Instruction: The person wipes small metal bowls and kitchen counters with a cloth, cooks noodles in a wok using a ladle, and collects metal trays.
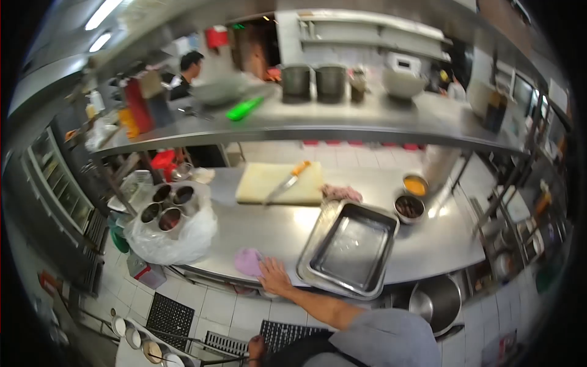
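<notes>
My right hand (pixel 274 276) is stretched out at the front edge of the steel counter (pixel 232 229), fingers spread, its fingertips at a crumpled pink-purple cloth (pixel 247 262). Low in the view, away from the counter, my left hand (pixel 256 347) shows with its fingers curled; whatever it may hold is too small to make out. A knife (pixel 286 183) with an orange handle lies on the pale cutting board (pixel 251 183). Pinkish meat (pixel 342 193) sits beside the board. Nested metal trays (pixel 351 244) stand right of my right hand.
A plastic bag (pixel 177 241) surrounds several metal containers at left. Two bowls (pixel 409 208) (pixel 415 185) stand at right. The overhead shelf (pixel 306 131) bears pots and a green-handled tool (pixel 244 109). A person (pixel 188 73) is beyond it. A large pot (pixel 435 303) stands below the counter.
</notes>
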A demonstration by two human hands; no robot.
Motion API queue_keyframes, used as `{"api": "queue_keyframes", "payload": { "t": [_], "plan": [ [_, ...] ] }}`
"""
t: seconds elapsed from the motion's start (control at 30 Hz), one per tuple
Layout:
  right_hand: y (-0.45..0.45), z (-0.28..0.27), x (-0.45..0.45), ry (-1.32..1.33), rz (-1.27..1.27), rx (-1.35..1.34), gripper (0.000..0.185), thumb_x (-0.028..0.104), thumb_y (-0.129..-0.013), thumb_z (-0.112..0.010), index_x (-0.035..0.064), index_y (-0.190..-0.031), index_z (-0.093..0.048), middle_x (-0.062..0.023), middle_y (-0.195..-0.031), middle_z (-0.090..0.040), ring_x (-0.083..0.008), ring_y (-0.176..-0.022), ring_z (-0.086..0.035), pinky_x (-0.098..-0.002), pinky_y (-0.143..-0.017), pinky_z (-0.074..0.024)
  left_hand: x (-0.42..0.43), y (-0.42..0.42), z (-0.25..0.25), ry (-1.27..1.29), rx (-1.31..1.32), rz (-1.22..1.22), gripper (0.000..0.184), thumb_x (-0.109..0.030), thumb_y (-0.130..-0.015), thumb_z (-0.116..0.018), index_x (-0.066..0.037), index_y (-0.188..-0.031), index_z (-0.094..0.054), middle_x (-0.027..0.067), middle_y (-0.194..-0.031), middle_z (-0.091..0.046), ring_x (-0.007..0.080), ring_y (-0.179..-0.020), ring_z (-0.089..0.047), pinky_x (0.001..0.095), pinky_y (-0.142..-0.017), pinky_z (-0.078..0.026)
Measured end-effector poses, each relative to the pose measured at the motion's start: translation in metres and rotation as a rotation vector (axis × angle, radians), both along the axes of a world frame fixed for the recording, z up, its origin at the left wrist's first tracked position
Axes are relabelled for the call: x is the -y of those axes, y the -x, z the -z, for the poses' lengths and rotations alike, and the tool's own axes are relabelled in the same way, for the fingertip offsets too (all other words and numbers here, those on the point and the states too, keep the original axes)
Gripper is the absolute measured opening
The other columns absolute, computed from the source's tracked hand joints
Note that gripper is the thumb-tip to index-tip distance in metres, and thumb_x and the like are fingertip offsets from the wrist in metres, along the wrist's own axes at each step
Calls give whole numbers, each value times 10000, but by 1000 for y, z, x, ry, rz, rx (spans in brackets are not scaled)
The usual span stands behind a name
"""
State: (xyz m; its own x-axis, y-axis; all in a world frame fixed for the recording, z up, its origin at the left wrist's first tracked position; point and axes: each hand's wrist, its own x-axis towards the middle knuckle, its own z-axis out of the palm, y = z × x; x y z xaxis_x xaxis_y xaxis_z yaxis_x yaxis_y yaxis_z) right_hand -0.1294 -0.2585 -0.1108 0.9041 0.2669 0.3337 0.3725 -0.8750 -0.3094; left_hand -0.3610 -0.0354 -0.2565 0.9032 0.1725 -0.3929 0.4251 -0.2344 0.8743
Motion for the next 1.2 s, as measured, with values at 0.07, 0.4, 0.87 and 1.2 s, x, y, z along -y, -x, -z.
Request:
{"api": "queue_keyframes", "payload": {
  "t": [0.07, 0.4, 0.87, 1.2],
  "plan": [
    [9, -18, -3, -40, 57, 6, 663, 383, -938, -585, 59, -1487, -400, -275, -1510, -356, -504, -1394, -310, -629, -1129, -263, 0, -5, 4, 88, -62, -15, 247, -196, -908, -559, -20, -746, -620, -8, -604, -554, 99, -529, -493, 307, -492, -405],
    [-5, -16, -1, -117, 82, 39, 655, 383, -932, -620, 55, -1465, -429, -347, -1476, -356, -551, -1338, -387, -623, -1107, -322, 8, -71, -136, 249, -179, 44, 256, -175, -973, -586, 11, -1140, -641, 0, -769, -606, 88, -644, -553, 243, -561, -465],
    [-10, -6, -15, -221, 31, -56, 767, 238, -850, -708, 6, -1488, -351, -355, -1561, -209, -525, -1428, -260, -593, -1154, -250, -167, -135, -253, 305, 278, -216, 330, -170, -976, -641, -17, -1267, -616, 67, -1136, -672, 134, -985, -620, 280, -852, -502],
    [-73, 10, -137, 55, -56, -6, 530, 213, -876, -694, 83, -1372, -559, -309, -1439, -441, -499, -1375, -356, -609, -1135, -250, -219, -65, -309, 598, 230, -308, 343, -153, -988, -632, -17, -1300, -595, 62, -1194, -640, 148, -1116, -600, 288, -992, -454]
  ]
}}
